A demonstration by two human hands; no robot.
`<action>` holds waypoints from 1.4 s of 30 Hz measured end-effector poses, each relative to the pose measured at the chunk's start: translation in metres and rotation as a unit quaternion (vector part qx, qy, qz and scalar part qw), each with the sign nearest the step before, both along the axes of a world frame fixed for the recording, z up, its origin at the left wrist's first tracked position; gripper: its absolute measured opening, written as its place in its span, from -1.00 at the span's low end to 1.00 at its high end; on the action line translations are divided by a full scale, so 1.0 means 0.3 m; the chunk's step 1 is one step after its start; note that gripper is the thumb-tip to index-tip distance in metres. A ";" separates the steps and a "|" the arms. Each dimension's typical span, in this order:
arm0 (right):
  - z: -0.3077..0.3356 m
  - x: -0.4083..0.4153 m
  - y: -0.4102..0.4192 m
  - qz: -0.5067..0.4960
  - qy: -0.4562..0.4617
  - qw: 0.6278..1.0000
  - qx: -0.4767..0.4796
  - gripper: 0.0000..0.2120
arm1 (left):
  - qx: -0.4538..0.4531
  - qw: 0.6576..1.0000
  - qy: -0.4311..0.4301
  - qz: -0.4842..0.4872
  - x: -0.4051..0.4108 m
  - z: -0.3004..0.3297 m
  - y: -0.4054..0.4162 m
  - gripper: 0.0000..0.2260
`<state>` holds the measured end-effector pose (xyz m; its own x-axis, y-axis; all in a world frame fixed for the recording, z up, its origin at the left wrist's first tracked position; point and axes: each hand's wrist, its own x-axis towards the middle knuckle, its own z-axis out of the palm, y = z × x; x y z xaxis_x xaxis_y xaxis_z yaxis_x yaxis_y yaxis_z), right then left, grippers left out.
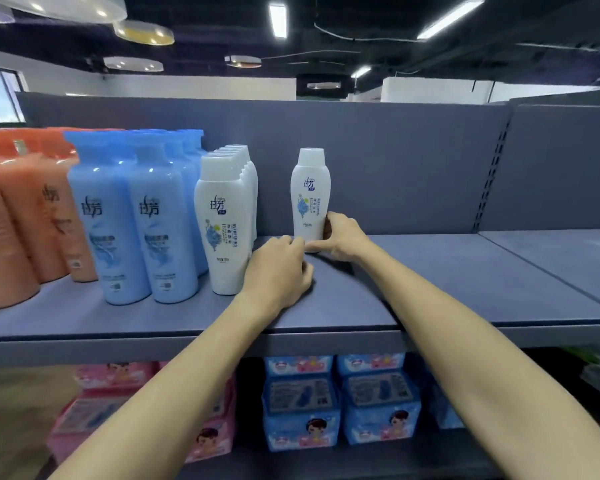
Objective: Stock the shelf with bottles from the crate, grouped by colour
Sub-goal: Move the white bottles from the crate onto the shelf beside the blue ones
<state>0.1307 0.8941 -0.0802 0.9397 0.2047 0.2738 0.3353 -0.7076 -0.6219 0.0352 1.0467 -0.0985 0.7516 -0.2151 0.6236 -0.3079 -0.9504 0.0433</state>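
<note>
Hands (342, 237) round upright white bottle (309, 192)

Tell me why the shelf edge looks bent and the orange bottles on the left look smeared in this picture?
Head view: the wide-angle lens bows the shelf edge and stretches things near the borders, so the orange bottles look blurred and swollen, while the white bottle that the right hand holds near the centre stays sharp. Ceiling strip lights leave bright glints on the blue bottles.

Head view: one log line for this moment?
right hand grips white bottle | upright on shelf | left hand at its base | apart from white row
</note>
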 end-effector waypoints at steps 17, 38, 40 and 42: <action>0.011 0.157 0.144 0.046 0.002 0.999 -0.009 -0.53 | 0.028 0.989 0.013 0.146 0.074 -0.002 -0.040 -0.77; -0.040 0.164 0.125 0.007 -0.076 0.996 0.047 -0.60 | 0.015 0.990 -0.008 0.140 0.094 -0.015 -0.027 -0.78; -0.037 0.165 0.117 0.009 -0.082 0.996 0.038 -0.58 | 0.013 0.991 -0.009 0.135 0.099 -0.018 -0.026 -0.79; -0.035 0.162 0.110 0.013 -0.088 0.996 0.024 -0.58 | 0.014 0.991 -0.010 0.129 0.101 -0.019 -0.026 -0.80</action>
